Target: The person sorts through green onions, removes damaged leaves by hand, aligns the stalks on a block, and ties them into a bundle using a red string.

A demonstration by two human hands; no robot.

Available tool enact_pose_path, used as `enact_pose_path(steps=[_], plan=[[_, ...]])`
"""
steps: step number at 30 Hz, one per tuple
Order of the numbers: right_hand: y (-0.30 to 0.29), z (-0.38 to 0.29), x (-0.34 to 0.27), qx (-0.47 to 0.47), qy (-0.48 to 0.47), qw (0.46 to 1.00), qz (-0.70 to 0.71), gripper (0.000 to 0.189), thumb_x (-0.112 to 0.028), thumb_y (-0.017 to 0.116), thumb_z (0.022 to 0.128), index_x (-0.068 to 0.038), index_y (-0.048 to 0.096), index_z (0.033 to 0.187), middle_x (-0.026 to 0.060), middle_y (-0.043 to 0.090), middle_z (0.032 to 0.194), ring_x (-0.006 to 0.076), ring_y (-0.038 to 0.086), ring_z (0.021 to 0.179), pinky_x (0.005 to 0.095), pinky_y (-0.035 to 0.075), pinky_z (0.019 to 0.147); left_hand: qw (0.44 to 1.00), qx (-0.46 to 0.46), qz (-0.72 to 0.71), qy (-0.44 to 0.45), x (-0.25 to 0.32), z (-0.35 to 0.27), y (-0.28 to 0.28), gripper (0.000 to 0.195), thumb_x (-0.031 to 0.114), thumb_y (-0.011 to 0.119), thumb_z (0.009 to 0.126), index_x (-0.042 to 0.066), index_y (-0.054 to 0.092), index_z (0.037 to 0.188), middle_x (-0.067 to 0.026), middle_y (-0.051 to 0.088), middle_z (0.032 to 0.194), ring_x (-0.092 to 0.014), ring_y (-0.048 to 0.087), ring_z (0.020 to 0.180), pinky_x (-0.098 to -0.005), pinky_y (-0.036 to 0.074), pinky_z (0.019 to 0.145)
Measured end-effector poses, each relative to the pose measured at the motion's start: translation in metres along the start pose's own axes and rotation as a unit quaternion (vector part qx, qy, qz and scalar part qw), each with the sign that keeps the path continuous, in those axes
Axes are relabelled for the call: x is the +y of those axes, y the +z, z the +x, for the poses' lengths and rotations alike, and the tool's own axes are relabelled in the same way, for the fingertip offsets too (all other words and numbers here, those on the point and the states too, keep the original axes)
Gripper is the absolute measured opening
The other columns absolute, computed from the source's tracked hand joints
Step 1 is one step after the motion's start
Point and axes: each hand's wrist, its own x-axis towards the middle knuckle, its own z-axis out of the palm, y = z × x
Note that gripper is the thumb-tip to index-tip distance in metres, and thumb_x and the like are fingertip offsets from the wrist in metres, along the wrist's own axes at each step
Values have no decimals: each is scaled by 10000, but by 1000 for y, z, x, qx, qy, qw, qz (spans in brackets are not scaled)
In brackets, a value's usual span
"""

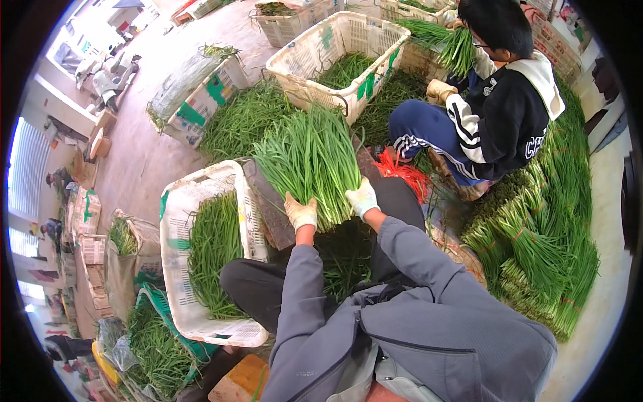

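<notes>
A broad pile of green garlic chives (314,158) lies on a dark board (271,201) in front of me, its pale stem ends towards my lap. My left hand (301,211), in a whitish work glove, rests against the left side of the stems with the thumb apart from the fingers. On the right side, my gloved right hand (362,198) touches the stems. The pile lies between both hands; whether either one grips it firmly is not clear. Beside my left leg stands a white plastic crate (168,261) with more chives (216,256) inside.
A co-worker (502,115) sits at the right, holding chives. Red ties (402,171) lie near that person's feet. Tied chive bundles (537,226) are stacked along the right wall. Another white crate (336,83) and loose chives (246,115) lie ahead. A green crate (171,321) stands lower left.
</notes>
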Motion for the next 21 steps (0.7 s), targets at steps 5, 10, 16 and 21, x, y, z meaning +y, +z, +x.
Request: enact_pose_path(steps=[5,10,16,21], plan=[[2,-13,-9,18,-96,994,55,465,-157,618,756,-11,544,1191,259,644,1071,417,613,1024,427,486,915,1000,4,-3,-2,-6,-4,-8,950,346,789,736,-33,308,1462,-259,468,1395,-372,422,1316,-402,334,1118],[33,-27,-25,6,-207,952,-226,433,-130,617,774,53,527,1156,248,593,966,398,598,929,443,500,835,999,-37,-17,8,3,3,-9,888,437,732,774,-47,374,1426,-288,430,1422,-397,400,1332,-421,322,1122],[56,-48,-27,-70,-308,890,-328,362,-126,555,824,73,551,1127,229,582,995,385,571,923,443,487,804,989,-99,-63,-87,39,9,-15,1040,595,715,713,-76,369,1427,-326,389,1442,-425,391,1347,-426,328,1121],[33,-59,-38,-157,-346,907,-180,311,-162,669,779,-8,632,1047,187,623,994,363,585,981,428,483,877,991,-90,-2,-100,10,27,-20,1039,515,763,700,-64,330,1446,-312,385,1445,-416,406,1332,-423,356,1105]])
